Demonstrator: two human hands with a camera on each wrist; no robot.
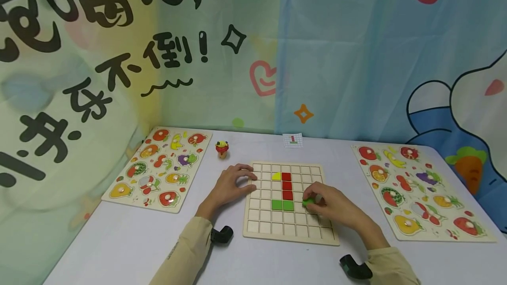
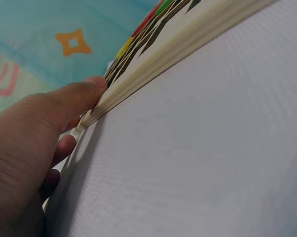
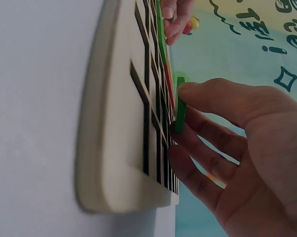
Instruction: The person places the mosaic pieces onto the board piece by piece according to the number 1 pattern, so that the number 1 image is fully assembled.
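Observation:
A wooden grid board (image 1: 291,238) lies flat on the table with several coloured tiles set in its cells. A yellow tile (image 1: 276,177) sits left of the topmost of three red tiles (image 1: 287,186) in a column. Below them, two green tiles (image 1: 282,205) lie side by side. My left hand (image 1: 229,184) touches the board's left edge with thumb and fingertips, the fingers loosely bent. Over the right half of the board, my right hand (image 1: 332,202) pinches another green tile (image 3: 180,104) between thumb and fingers. That tile stands on edge close to the grid surface.
Fruit puzzle boards stand at both sides, one on the left (image 1: 160,168) and one on the right (image 1: 420,192). A small toy figure (image 1: 222,149) and a card with a grid pattern (image 1: 292,140) lie behind the board. A printed curtain (image 1: 336,56) hangs at the back.

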